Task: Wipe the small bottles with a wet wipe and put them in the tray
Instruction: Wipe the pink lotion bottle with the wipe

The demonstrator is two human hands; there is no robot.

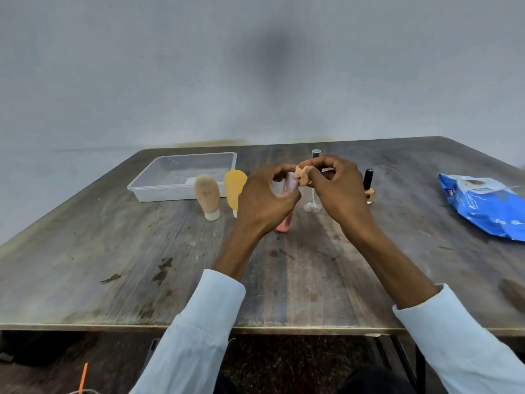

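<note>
From my seat at the feed, I see the left hand curled round a slim pink bottle, gripping it about its middle so that only the rosy lower end and a pale, glossy upper part show past the fingers. The right hand pinches a crumpled wet wipe, a small wad tinted peach, and holds it against the top of that bottle. The bottle is held tilted above the wooden table, whose surface is grey-brown, streaked along the grain and blotched with dark scuffs.

Just left of the hands stand two soft squeeze tubes, caps down: a tan tube with a rounded, matte body and a cream cap, and beside it a yellow tube, flat and paddle-shaped, partly hidden by the left hand. Behind them lies the tray, a shallow rectangular tub of clear plastic with rounded corners.

Behind the right hand a clear bottle shows its glassy base and grey cap. Further right stands a small nail polish bottle, yellow with a tall black cap. Well apart, by the right edge, lies a glossy blue wipes packet, wrinkled and slumped.

Pale blue sleeves cover both forearms.
</note>
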